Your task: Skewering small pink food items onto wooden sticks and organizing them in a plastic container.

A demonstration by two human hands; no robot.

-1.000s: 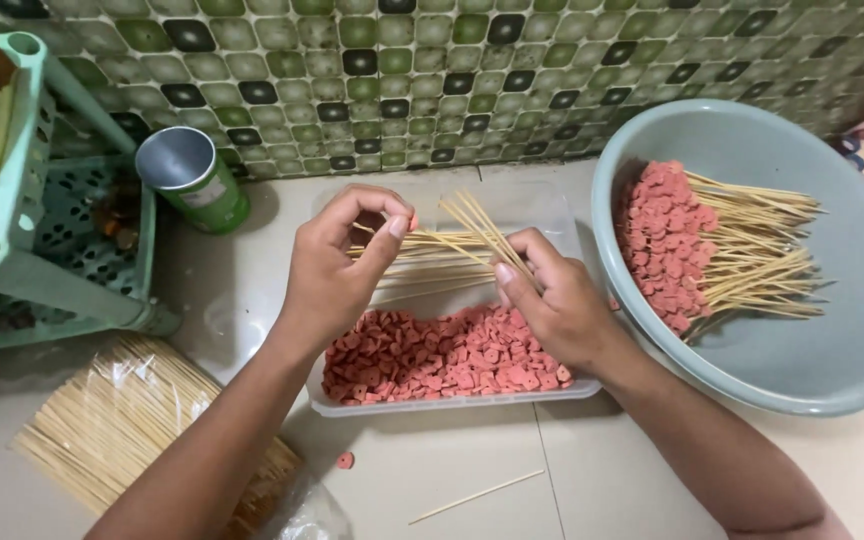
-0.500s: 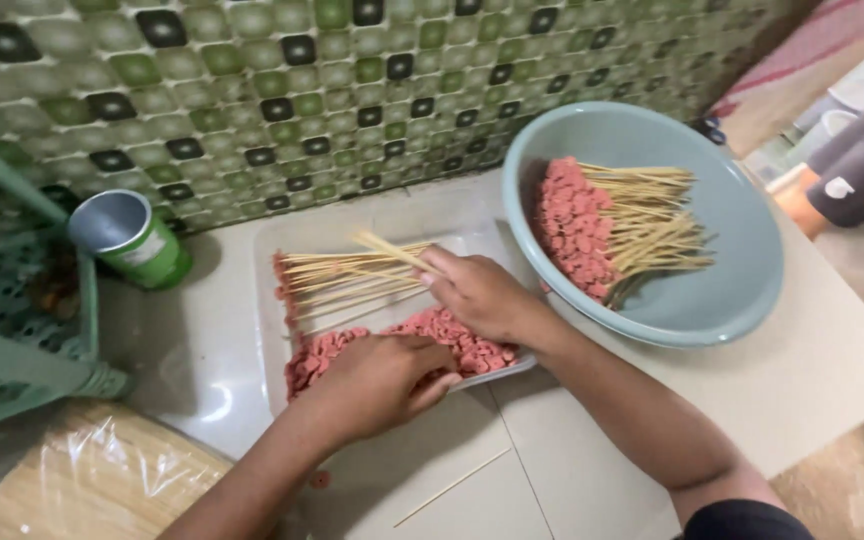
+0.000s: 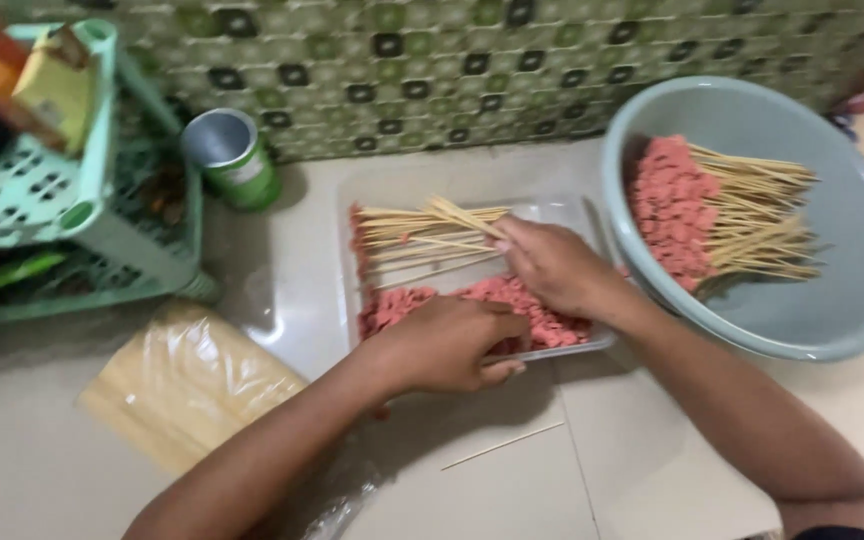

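A clear rectangular tray (image 3: 592, 345) on the tiled floor holds pink sausage slices (image 3: 402, 303) in its near half and a bunch of bamboo skewers (image 3: 417, 238) in its far half. My left hand (image 3: 449, 345) rests palm down over the slices at the tray's near edge; what its fingers hold is hidden. My right hand (image 3: 550, 263) is over the tray's right part, its fingertips pinching the ends of the skewers. To the right stands a grey-blue basin (image 3: 852, 230) with a pile of finished skewers of pink slices (image 3: 682, 205).
A green can (image 3: 232, 158) stands by the patterned wall. A mint plastic rack (image 3: 72, 190) fills the left. A plastic bag of spare bamboo skewers (image 3: 182, 385) lies by my left forearm. One loose skewer (image 3: 502, 446) lies in front of the tray.
A second ago both hands held skewers above the tray. My left hand has since dropped onto the sausage slices, while my right stays at the skewer bunch. The camera has shifted.
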